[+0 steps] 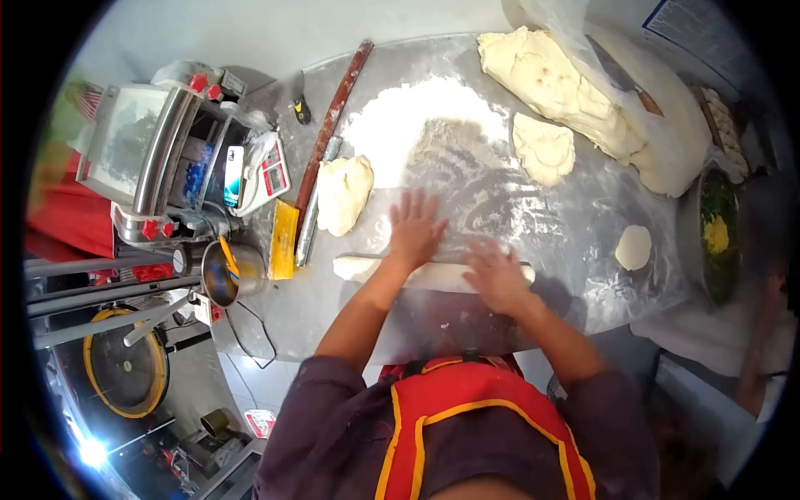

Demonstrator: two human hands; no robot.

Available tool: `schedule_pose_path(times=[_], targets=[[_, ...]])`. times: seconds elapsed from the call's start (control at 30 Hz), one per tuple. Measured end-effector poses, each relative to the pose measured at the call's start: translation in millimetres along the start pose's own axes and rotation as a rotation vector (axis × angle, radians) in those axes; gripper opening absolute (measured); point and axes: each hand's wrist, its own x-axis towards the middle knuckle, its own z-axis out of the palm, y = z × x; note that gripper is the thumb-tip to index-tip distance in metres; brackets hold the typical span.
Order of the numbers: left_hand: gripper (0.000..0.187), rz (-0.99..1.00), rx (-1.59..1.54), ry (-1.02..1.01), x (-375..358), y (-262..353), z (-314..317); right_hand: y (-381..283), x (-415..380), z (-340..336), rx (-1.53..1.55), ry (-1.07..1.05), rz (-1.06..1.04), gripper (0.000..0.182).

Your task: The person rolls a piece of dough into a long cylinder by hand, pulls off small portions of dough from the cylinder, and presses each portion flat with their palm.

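A long roll of pale dough (pixel 442 277) lies crosswise on the floured metal table (pixel 333 308) near its front edge. My left hand (pixel 416 229) is flat with fingers spread, its heel and wrist over the roll. On the roll's right part rests my right hand (pixel 497 273), fingers apart and slightly blurred. Neither hand grips anything. A dough lump (pixel 344 194) sits to the left, and a flatter piece (pixel 543 150) to the upper right. Loose white flour (pixel 425 100) is spread behind my hands.
At the left are a red rolling pin (pixel 336 108), a metal rod (pixel 308 218), a yellow scraper (pixel 284 240), a scale (pixel 265 177) and a metal pot (pixel 232 275). Large dough (pixel 558 83), a dough disc (pixel 633 247) and a bowl of greens (pixel 718 267) occupy the right.
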Motion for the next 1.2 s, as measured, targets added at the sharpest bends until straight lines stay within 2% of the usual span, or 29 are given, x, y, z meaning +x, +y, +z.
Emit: schedule_pose_path(times=[0.03, 0.17, 0.2, 0.27, 0.3, 0.33, 0.43, 0.53, 0.57, 0.63, 0.67, 0.73, 0.8, 0.83, 0.93, 0.97, 1.2], targets=[[0.056, 0.053, 0.011, 0.011, 2.0, 10.2, 6.6, 7.4, -15.5, -4.0, -0.016, 0.004, 0.126, 0.052], [0.053, 0.427, -0.156, -0.299, -21.6, 53.5, 17.1, 30.1, -82.5, 0.0, 0.136, 0.234, 0.182, 0.060], [0.053, 0.440, -0.184, -0.322, -30.5, 58.5, 14.4, 28.9, -92.1, 0.7, 0.153, 0.268, 0.170, 0.064], [0.053, 0.470, -0.235, -0.367, -43.3, 66.3, 9.5, 26.4, -102.2, 2.6, 0.198, 0.342, 0.154, 0.072], [0.061, 0.519, -0.247, -0.207, -48.4, 64.2, 10.2, 20.5, -100.1, -2.7, 0.226, 0.382, 0.151, 0.075], [0.064, 0.523, -0.231, -0.222, -49.2, 69.4, 3.9, 16.8, -96.3, -5.8, 0.254, 0.424, 0.148, 0.079], [0.069, 0.526, -0.193, -0.250, -48.9, 84.3, -4.5, 22.1, -75.8, 6.3, 0.144, 0.405, 0.196, 0.071], [0.063, 0.489, -0.219, -0.235, -38.5, 104.3, 10.4, 28.7, -63.1, -7.3, 0.300, 0.339, 0.173, 0.061], [0.060, 0.450, -0.252, -0.222, -34.7, 108.5, 18.2, 25.5, -64.8, -19.0, 0.412, 0.366, 0.202, 0.047], [0.051, 0.400, -0.322, -0.164, -27.7, 110.3, 22.3, 30.2, -63.7, -32.8, 0.513, 0.350, 0.197, 0.046], [0.050, 0.342, -0.350, -0.258, -23.5, 109.5, 23.6, 33.5, -62.4, -38.7, 0.563, 0.343, 0.192, 0.046], [0.049, 0.218, -0.404, -0.440, -14.4, 111.6, 11.5, 41.0, -58.6, -49.8, 0.935, 0.257, 0.276, 0.054], [0.052, 0.222, -0.410, -0.426, -11.9, 109.7, 12.3, 47.8, -49.1, -56.7, 1.236, 0.165, 0.374, 0.060], [0.054, 0.226, -0.414, -0.421, -11.5, 109.5, 12.5, 48.4, -42.7, -55.7, 1.282, 0.144, 0.390, 0.058], [0.058, 0.180, -0.483, -0.419, -16.5, 114.6, 2.6, 36.2, -37.4, -62.7, 1.304, 0.047, 0.441, 0.045], [0.058, 0.177, -0.480, -0.392, -19.0, 113.6, 4.0, 38.4, -35.2, -52.2, 1.307, 0.082, 0.457, 0.035], [0.044, 0.170, -0.314, -0.236, -31.8, 122.8, 12.4, 29.2, -39.6, -32.6, 1.224, 0.227, 0.479, 0.026]])
